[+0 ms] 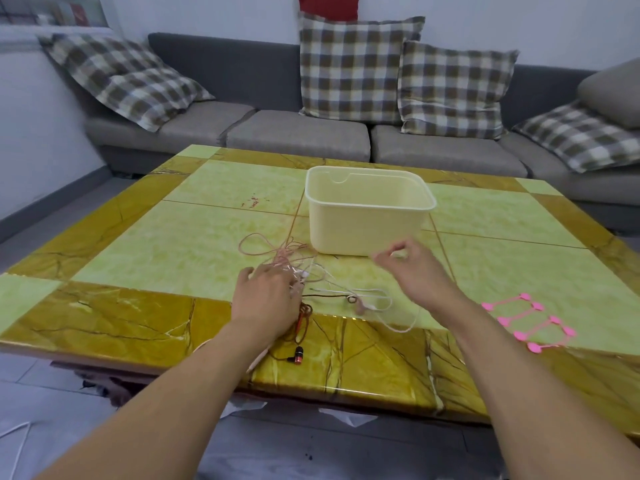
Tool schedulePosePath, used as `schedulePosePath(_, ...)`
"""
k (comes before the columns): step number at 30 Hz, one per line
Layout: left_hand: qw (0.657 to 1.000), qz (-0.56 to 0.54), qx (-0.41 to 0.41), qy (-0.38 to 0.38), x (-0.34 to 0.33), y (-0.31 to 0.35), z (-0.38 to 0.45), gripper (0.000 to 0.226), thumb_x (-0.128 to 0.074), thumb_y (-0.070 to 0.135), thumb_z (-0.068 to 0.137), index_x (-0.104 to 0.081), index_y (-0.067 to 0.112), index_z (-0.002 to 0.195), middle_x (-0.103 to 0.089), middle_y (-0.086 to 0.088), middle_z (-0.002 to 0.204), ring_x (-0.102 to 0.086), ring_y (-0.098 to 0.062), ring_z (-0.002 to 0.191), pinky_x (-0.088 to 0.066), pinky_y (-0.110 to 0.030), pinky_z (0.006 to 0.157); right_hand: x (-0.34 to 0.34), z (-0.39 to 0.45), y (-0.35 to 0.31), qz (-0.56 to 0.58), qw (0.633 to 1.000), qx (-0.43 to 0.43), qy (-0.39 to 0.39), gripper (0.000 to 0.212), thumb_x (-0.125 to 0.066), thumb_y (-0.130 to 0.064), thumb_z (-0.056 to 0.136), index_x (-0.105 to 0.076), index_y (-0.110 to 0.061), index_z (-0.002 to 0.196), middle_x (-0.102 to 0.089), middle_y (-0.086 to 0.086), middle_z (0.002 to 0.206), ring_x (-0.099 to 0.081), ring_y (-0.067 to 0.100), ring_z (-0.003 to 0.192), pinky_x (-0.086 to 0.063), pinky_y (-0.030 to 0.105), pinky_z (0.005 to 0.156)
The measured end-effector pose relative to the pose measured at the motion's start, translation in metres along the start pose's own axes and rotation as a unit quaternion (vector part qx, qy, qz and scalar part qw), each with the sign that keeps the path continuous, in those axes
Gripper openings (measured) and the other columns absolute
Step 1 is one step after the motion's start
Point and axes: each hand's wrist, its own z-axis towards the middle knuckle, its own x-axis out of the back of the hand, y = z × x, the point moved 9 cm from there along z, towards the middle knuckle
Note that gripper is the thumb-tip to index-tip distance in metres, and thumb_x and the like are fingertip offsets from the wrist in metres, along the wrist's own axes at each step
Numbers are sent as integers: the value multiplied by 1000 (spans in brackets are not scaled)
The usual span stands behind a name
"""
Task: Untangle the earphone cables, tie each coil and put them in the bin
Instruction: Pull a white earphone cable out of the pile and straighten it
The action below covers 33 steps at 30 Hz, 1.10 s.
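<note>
view: head, single | looked forward and down from above the table's (138, 317) near edge | close over both forearms | sofa (298, 133) beyond, far side

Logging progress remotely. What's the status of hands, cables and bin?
Left hand pressing on cable tangle. Right hand raised, pinching a pale strand. Bin looks empty, pink ties unused. Nothing in the way.
</note>
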Motion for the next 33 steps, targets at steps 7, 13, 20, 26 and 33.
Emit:
schedulePosePath(7,998,10,56,30,4,-27,4,33,-55,12,91,-70,31,113,-63,7,130,-41,-17,137,-20,-44,121,-39,-1,33,-293,942,2,-164,13,-78,-47,82,-76,-38,74,-69,-16,86,-65,12,87,-55,33,81)
schedulePosePath(13,995,28,89,46,8,-49,5,30,-54,14,95,-66,29,117,-62,3,131,-44,-22,136,-15,-47,124,-11,-1,24,-169,985,-13,-41,20,-62,-33,95,-75,-32,80,-72,-13,95,-65,13,86,-50,29,72)
schedulePosePath(20,971,-105,-92,195,48,9,0,36,-71,1,66,-70,18,97,-64,1,105,-54,-26,107,-28,-37,102,8,-17,-23,249,964,91,29,21,-57,-18,103,-62,-18,83,-75,-6,116,-63,5,118,-41,23,97)
schedulePosePath(26,993,-57,-96,-44,-11,39,-6,41,-49,53,96,-62,32,129,-57,9,140,-38,-15,138,-16,-38,122,6,-22,-41,664,743,12,-78,28,-42,-16,106,-54,-13,82,-59,6,63,-72,25,78,-52,41,100)
schedulePosePath(33,997,-62,-48,1,-12,4,2,30,-55,37,100,-64,29,128,-62,6,136,-45,-17,136,-22,-35,117,16,-21,0,32,999,-17,-5,31,-61,-56,94,-68,-26,99,-61,-19,92,-57,1,81,-45,28,71)
